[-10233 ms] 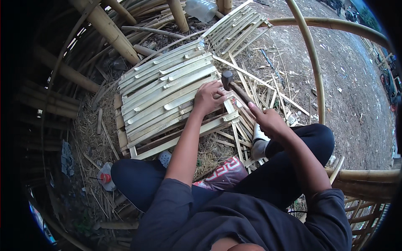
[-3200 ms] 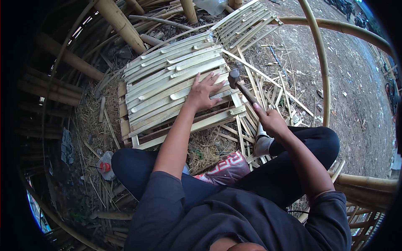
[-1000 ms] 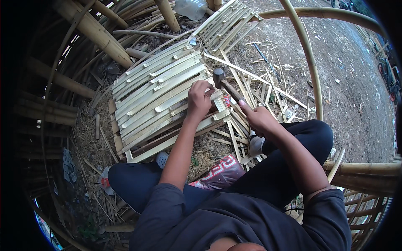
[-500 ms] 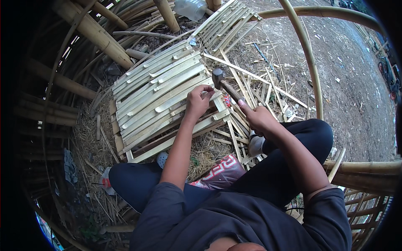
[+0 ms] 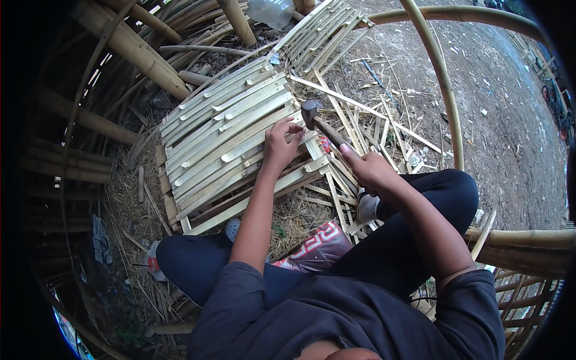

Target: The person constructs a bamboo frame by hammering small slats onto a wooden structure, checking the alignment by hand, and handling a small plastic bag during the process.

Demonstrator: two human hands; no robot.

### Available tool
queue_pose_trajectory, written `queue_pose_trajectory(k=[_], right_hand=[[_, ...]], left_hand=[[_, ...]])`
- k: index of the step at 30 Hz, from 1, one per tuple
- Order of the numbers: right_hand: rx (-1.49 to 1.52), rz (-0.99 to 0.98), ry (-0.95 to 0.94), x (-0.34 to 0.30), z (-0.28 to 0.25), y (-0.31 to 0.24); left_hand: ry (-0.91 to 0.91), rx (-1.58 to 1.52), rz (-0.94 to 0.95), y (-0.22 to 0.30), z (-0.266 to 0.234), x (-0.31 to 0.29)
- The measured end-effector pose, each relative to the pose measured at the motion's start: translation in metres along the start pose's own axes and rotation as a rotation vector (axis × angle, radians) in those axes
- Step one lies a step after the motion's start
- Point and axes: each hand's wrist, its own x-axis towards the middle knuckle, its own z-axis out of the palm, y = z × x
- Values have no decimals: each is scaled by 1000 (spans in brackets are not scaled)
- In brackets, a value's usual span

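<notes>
Right hand (image 5: 371, 171) grips the wooden-handled steel hammer (image 5: 321, 123), its head poised just above the near right corner of the pale split-bamboo slat panel (image 5: 228, 135). Left hand (image 5: 279, 144) rests there, fingers pinched together on something too small to make out.

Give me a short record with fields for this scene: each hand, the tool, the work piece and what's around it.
Left hand: left hand rests on the bamboo slat panel, fingers pinched together near the hammer head; whether they hold anything is too small to tell.
Right hand: right hand grips the wooden handle of the hammer.
Tool: hammer head raised just above the panel's right edge.
Work piece: panel of pale split slats lying on the ground.
Surroundings: loose bamboo strips, thick bamboo poles, bare dirt.
</notes>
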Motion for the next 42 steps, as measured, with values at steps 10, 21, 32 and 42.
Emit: queue_pose_trajectory(k=[10, 21, 32, 42], right_hand=[[-10, 22, -10, 0, -1, -1], [-22, 12, -5, 0, -1, -2], [-45, 27, -8, 0, 0, -1], [-59, 15, 3, 2, 0, -1]], left_hand=[[-26, -8, -21, 1, -1, 0], [21, -55, 42, -5, 5, 0], [-30, -104, -19, -8, 6, -1], [-40, -90, -7, -9, 6, -2]])
